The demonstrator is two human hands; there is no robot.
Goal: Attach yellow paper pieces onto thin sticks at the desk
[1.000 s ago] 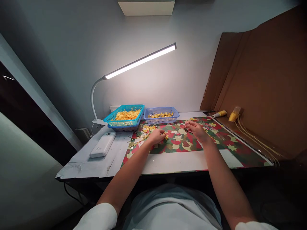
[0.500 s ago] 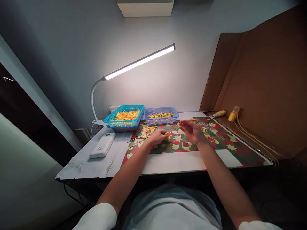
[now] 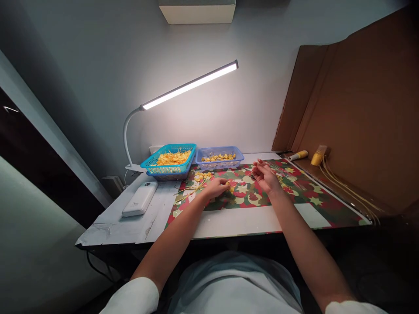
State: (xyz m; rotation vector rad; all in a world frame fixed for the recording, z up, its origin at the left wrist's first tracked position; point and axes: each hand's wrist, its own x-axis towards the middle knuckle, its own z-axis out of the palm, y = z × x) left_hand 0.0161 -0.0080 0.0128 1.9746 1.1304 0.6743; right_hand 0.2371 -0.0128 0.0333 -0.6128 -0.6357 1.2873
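My left hand [image 3: 218,188] is closed in a pinch on a small yellow ribbon piece [image 3: 231,188], low over the patterned sheet [image 3: 242,199]. To its right my right hand [image 3: 266,179] is raised, thumb and fingers drawn together on a thin strand that runs toward the left hand; its far end is hard to make out. Just beyond the left hand lie yellow ribbon bows [image 3: 202,175]. Several thin golden stems [image 3: 191,192] lie beside the left wrist.
A turquoise basket [image 3: 193,152] of yellow pieces and a lilac basket [image 3: 240,153] of golden pieces stand at the back. A power bank [image 3: 140,199] lies left, under a desk lamp [image 3: 193,85]. Cardboard [image 3: 353,104], a cord spool [image 3: 317,158] and a tube [image 3: 298,155] are right.
My right hand has moved slightly right and up, and its fingers have curled from spread to pinched. The left hand stays nearly in place on the ribbon piece.
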